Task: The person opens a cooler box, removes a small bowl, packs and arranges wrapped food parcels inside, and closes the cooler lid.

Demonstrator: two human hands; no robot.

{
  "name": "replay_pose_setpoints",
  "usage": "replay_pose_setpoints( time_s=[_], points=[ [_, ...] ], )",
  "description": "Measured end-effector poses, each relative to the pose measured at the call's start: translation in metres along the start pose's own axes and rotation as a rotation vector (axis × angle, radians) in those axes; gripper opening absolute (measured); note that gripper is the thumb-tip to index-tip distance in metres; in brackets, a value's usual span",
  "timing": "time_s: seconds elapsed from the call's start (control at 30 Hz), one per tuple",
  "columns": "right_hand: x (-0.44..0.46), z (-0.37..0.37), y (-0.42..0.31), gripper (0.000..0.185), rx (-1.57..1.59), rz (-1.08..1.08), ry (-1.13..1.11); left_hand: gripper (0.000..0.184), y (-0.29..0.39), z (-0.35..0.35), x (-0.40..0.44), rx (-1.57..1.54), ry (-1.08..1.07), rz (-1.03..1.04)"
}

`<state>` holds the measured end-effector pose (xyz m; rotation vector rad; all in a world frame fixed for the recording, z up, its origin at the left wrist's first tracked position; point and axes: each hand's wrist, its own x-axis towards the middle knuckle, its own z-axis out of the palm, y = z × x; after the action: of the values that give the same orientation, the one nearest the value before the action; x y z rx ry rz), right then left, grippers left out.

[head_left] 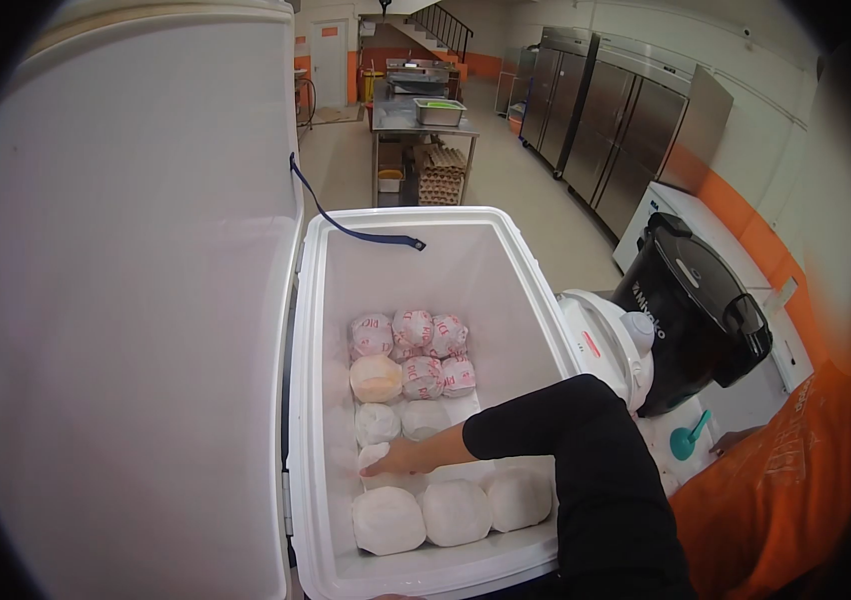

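Observation:
My right hand [409, 458], in a black sleeve, reaches down into a large white cooler box [536, 255]. Its fingers close round a white wrapped bundle [374, 453] near the left wall. Just beyond lie two smaller whitish round bundles [378, 423], and nearer me sit three bigger white wrapped bundles [458, 512] in a row. Several round parcels in red-printed paper [422, 377] and one yellowish bundle [376, 379] fill the far end. Only a sliver of my left hand [401, 597] shows at the bottom edge, by the box's near rim; its fingers are hidden.
The cooler's lid [146, 300] stands open at left, with a blue strap [366, 236]. At right are a white lidded container [596, 340], a black Miyako pot [681, 310], a teal scoop-like tool [689, 436] and a person in orange [786, 490]. A steel table [396, 118] stands beyond.

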<state>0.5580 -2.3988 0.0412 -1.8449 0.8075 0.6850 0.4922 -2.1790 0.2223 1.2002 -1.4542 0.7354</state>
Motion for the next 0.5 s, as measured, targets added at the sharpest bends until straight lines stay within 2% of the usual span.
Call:
replay_pose_setpoints(
  time_s=[0.13, 0.23, 0.33, 0.4, 0.5],
  points=[
    [-0.001, -0.006, -0.006, 0.076, -0.153, -0.120, 0.051, 0.036, -0.003, 0.001, -0.001, 0.014, 0.011, 0.035],
    [-0.006, -0.020, -0.025, 0.062, -0.438, -0.267, 0.094, 0.036, -0.003, 0.001, 0.002, 0.004, 0.021, 0.038],
    [-0.031, -0.049, -0.059, 0.054, -0.483, -0.264, 0.044, 0.035, -0.007, 0.005, 0.001, 0.002, 0.061, 0.085],
    [-0.055, -0.070, -0.083, 0.056, -0.505, -0.279, 0.090, 0.035, -0.008, 0.005, 0.000, -0.003, 0.057, 0.092],
    [-0.100, -0.093, -0.101, 0.070, -0.293, -0.302, -0.079, 0.036, -0.008, 0.006, 0.001, -0.002, 0.073, 0.087]
  ],
)
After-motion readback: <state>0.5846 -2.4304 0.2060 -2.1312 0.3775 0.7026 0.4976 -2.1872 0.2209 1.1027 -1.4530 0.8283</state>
